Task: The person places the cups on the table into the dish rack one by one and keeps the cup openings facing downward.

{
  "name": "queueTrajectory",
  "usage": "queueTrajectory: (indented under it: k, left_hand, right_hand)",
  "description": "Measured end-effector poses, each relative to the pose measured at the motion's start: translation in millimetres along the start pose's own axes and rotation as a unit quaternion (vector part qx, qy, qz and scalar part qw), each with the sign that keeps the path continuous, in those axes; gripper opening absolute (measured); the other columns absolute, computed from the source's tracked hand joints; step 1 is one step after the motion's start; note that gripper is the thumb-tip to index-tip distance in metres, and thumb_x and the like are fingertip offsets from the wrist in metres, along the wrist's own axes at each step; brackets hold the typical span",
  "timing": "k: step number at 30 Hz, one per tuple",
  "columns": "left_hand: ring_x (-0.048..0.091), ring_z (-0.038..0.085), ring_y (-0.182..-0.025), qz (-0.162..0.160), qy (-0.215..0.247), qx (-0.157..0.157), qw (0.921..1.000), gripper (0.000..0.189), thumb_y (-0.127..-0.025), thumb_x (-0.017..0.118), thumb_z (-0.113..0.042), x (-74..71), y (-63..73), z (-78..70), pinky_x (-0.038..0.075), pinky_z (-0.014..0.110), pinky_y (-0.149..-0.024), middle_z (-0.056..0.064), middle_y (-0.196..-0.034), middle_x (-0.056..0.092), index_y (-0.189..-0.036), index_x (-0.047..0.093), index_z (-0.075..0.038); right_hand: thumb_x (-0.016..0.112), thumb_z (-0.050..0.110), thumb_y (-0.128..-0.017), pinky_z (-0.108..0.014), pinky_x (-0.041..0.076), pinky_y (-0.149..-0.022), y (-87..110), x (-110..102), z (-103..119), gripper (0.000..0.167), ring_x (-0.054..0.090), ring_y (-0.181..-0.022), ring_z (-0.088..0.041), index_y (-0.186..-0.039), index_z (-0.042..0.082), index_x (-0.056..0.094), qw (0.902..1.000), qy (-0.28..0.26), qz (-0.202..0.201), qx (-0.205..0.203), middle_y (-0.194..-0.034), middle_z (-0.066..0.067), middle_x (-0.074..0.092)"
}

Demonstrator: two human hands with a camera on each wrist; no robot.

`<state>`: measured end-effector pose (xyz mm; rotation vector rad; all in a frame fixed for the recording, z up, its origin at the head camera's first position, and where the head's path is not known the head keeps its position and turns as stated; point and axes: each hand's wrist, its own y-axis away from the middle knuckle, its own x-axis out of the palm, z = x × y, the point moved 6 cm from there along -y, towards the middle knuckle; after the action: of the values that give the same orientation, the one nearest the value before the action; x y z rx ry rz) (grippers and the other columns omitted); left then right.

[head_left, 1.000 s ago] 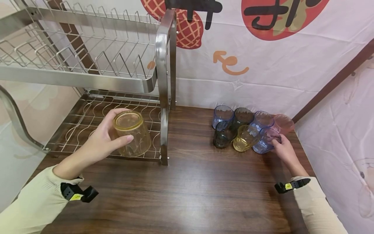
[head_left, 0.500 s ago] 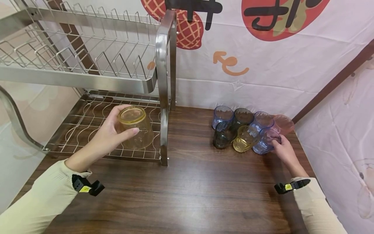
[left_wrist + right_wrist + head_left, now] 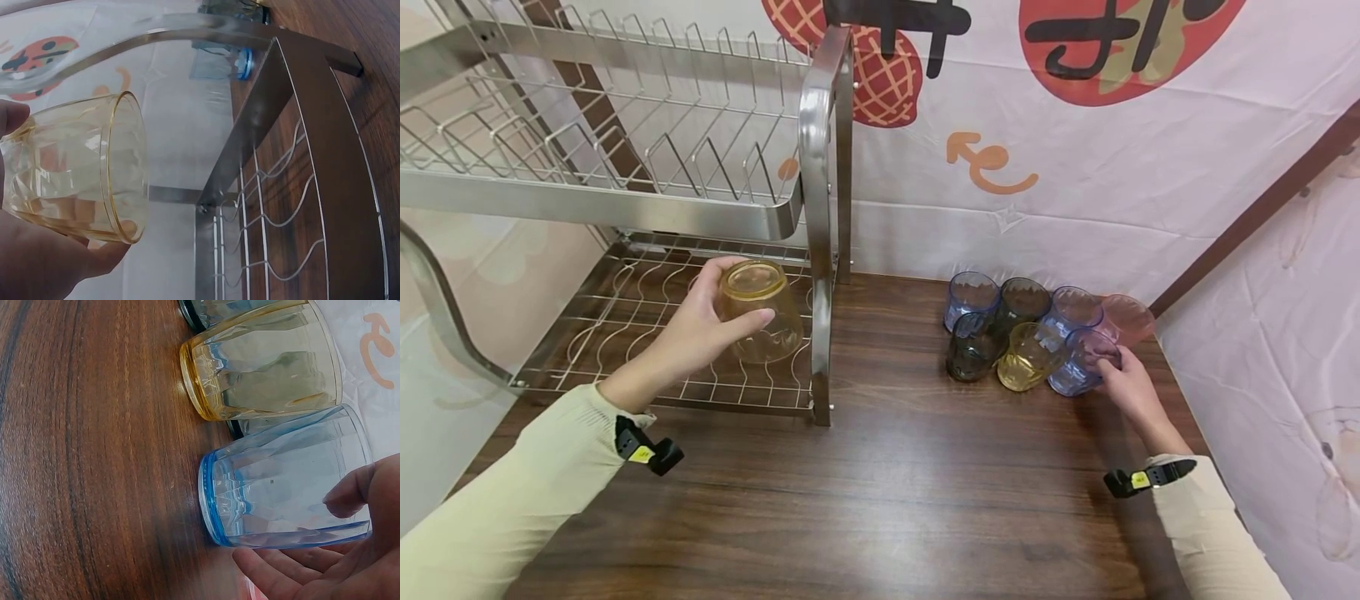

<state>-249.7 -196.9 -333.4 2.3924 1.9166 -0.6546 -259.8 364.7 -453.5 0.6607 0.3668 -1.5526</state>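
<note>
In the head view my left hand (image 3: 703, 325) grips an amber-yellow drinking glass (image 3: 773, 332), turned upside down, over the lower wire shelf (image 3: 598, 337) at its right end. The left wrist view shows the glass's rim (image 3: 132, 169) apart from the wires, fingers and thumb around its sides. Far to the right, my right hand (image 3: 1129, 385) holds a blue glass (image 3: 1073, 371) that stands upright on the table. Its thumb lies at the glass's near wall in the right wrist view, with the fingers on the other side.
Close beside the blue glass stand another yellow glass (image 3: 1024, 367), dark glasses (image 3: 972, 354), more blue ones and a pink glass (image 3: 1131, 321). The steel rack's right post (image 3: 822, 250) rises beside my left hand, and its upper shelf's edge (image 3: 625, 200) overhangs the lower one.
My left hand has carried the upside-down yellow glass right and further back over the lower shelf. The right hand and its blue glass have stayed in place.
</note>
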Motion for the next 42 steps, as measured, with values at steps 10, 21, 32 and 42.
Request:
queueTrajectory:
  k: [10, 21, 32, 42]
  left_hand:
    - [0.06, 0.007, -0.104, -0.015, -0.024, -0.032, 0.9991, 0.064, -0.092, 0.071, -0.001, -4.7, -13.7, 16.0, 0.053, 0.016, -0.084, 0.012, -0.131, 0.049, -0.142, 0.03, 0.002]
    - [0.059, 0.009, -0.106, -0.021, -0.034, -0.063, 0.9973, 0.066, -0.093, 0.072, -0.008, -6.6, -36.6, 31.5, 0.053, 0.016, -0.084, 0.015, -0.135, 0.047, -0.143, 0.029, 0.001]
    - [0.059, 0.016, -0.107, -0.013, -0.049, -0.061, 0.9969, 0.065, -0.096, 0.07, -0.01, -0.3, -54.7, 39.3, 0.053, 0.017, -0.083, 0.024, -0.136, 0.051, -0.142, 0.026, 0.004]
    - [0.055, 0.038, -0.121, -0.011, -0.082, -0.052, 0.9953, 0.058, -0.097, 0.069, -0.01, 3.6, -71.1, 45.1, 0.041, 0.05, -0.107, 0.028, -0.134, 0.053, -0.141, 0.036, 0.009]
  right_hand:
    - [0.033, 0.017, -0.107, -0.02, 0.055, -0.077, 0.6, 0, 3, 0.051, 0.052, -0.123, -0.041, -0.146, -0.017, 0.032, 0.9999, -0.009, -0.003, -0.006, -0.14, -0.039, 0.046]
    - [0.032, 0.019, -0.108, -0.015, 0.051, -0.074, 1.1, 1, 1, 0.053, 0.049, -0.126, -0.046, -0.147, -0.017, 0.03, 0.9999, -0.011, -0.001, 0.002, -0.142, -0.039, 0.044]
    - [0.032, 0.019, -0.108, -0.012, 0.05, -0.072, 0.4, 1, 2, 0.052, 0.049, -0.127, -0.047, -0.146, -0.017, 0.031, 0.9999, -0.01, -0.001, -0.004, -0.142, -0.04, 0.045]
    - [0.033, 0.017, -0.107, -0.02, 0.055, -0.076, 0.2, 1, 2, 0.051, 0.052, -0.123, -0.045, -0.144, -0.018, 0.033, 1.0, -0.004, -0.008, -0.002, -0.14, -0.04, 0.046]
